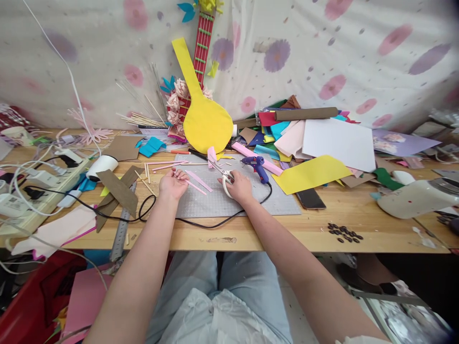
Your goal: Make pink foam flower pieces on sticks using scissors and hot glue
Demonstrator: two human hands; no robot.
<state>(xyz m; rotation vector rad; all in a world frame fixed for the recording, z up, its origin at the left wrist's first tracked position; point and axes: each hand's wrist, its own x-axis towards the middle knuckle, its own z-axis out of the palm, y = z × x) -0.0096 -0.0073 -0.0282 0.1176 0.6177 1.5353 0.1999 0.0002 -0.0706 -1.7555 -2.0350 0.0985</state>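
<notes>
My left hand (174, 183) is closed over the left part of the grey cutting mat (233, 206). A thin pink strip (196, 187) sticks out from its fingertips to the right. My right hand (239, 187) grips the white-handled scissors (227, 183), whose blades point up and left. At the blade tips is a small pink piece (212, 156); whether the blades touch it I cannot tell. Between my hands another flat pink strip (199, 181) lies on the mat. Just right of the scissors rests a purple-blue glue gun (256, 165), its black cord curving across the mat.
A yellow banjo-shaped cutout (208, 125) leans at the back before a red decorated neck. Coloured sheets (339, 143) pile up at the right, near a phone (311, 199) and black oval pieces (344, 233). Power strips (43, 191) and cables crowd the left beside a metal ruler (121, 234).
</notes>
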